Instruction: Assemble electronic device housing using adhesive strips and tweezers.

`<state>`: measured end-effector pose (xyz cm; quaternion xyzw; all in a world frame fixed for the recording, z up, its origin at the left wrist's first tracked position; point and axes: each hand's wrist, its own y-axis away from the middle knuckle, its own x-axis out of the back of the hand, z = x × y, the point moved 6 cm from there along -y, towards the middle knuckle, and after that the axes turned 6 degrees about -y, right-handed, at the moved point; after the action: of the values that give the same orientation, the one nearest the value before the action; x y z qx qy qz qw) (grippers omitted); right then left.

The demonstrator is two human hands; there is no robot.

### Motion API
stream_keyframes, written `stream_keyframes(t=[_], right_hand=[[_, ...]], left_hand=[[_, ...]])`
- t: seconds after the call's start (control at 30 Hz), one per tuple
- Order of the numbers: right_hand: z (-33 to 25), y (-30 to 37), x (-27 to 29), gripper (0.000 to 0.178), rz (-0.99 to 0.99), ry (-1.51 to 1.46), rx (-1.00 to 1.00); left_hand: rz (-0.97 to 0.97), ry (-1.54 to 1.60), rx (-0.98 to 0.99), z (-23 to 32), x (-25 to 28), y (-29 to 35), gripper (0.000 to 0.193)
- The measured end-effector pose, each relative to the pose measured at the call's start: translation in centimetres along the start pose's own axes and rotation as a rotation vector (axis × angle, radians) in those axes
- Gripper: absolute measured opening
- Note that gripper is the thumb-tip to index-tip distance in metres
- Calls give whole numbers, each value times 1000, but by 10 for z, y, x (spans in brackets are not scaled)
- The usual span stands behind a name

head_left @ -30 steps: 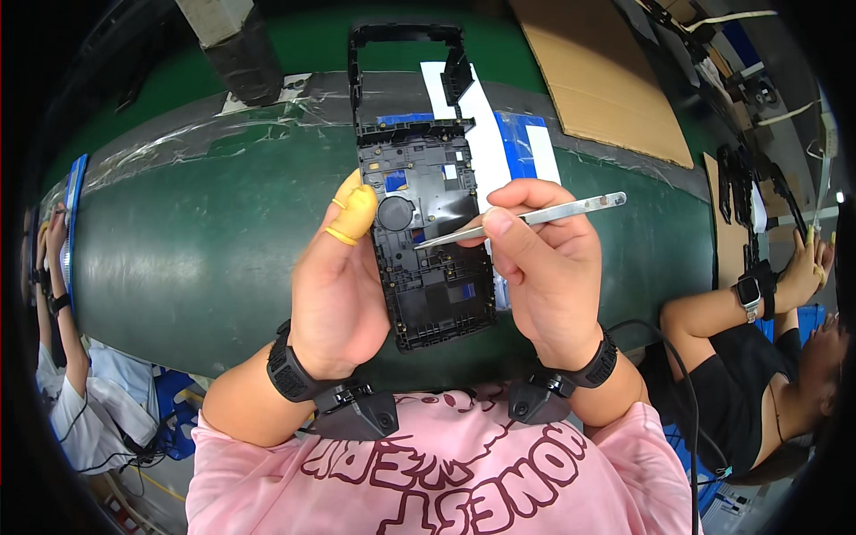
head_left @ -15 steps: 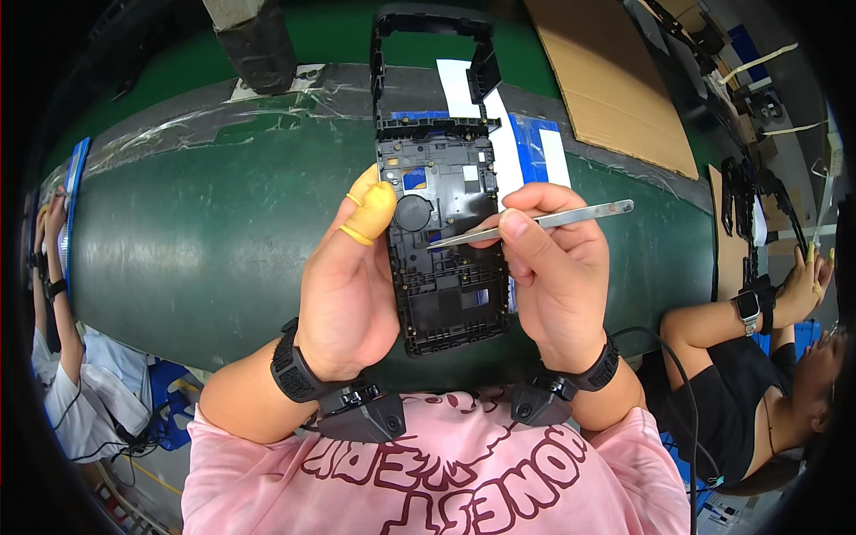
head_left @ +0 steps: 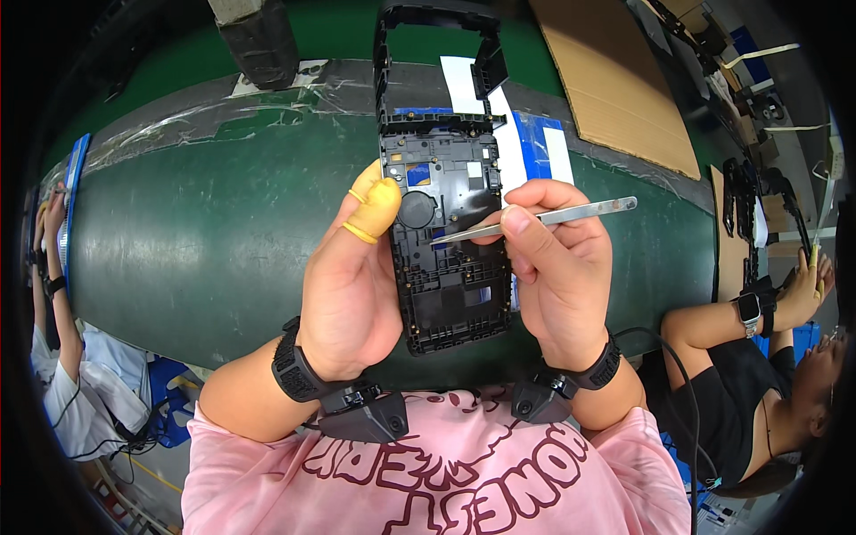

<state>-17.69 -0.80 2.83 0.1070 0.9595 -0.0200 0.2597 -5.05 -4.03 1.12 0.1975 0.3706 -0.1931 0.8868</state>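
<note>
My left hand (head_left: 352,259), with a yellow finger cot on its thumb, grips the left edge of a long black plastic housing (head_left: 446,308). The housing is held upright above the table, with ribs, small brass-coloured inserts and cut-out windows on the side toward me. A rectangular open frame forms its far end. In my right hand (head_left: 557,259) a pair of metal tweezers (head_left: 584,211) is pinched between thumb and fingers. Their tips point left and lie over the middle of the housing, by a small blue-looking opening. Whether the tips hold anything is too small to tell.
Beneath is a green table mat (head_left: 205,232). White paper and blue strips (head_left: 535,147) lie behind the housing. Cardboard (head_left: 615,89) rests at the far right, and a dark wrapped post (head_left: 259,53) stands far left. Co-workers' arms (head_left: 713,325) show at both sides.
The housing and both hands have shifted very slightly to the right. The tweezer tips remain over nearly the same spot of the housing.
</note>
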Motion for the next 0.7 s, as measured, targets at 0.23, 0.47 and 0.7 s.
stream_keyframes(t=[0.23,0.47,0.7], right_hand=[[-1,0,2,17,44,15,5],[-26,3,39,17,181,-28,128],[-50,26,102,14,330,-53,168]], left_hand=[[-19,13,7,0,-1,0,41],[-64,4,14,0,-1,-5,47],[-81,-123,58,-5,4,-15,52]])
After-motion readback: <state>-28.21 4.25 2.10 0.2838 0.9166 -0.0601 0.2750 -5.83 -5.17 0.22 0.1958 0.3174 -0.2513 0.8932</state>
